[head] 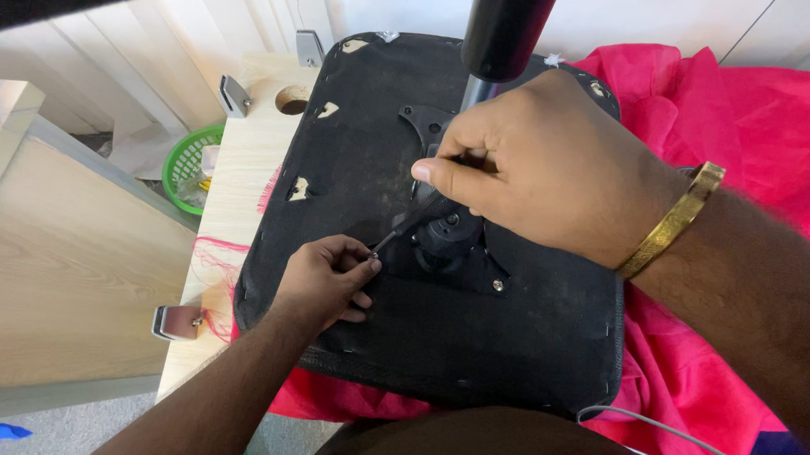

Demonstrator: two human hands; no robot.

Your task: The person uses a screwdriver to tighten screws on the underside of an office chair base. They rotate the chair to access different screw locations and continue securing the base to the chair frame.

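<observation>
Pale wooden tabletop (242, 168), frame centre: upturned black fabric seat base (510, 344), stiff, probably heavy. Your left hand (324, 279) pinches the slim black screwdriver (405, 226) tip; right hand (542, 165) fingers close around its handle.

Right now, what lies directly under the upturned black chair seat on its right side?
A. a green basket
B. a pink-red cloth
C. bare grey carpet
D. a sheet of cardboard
B. The pink-red cloth spreads out from beneath the black chair seat on the right, while the green basket sits off to the left, beyond the wooden table.
</observation>
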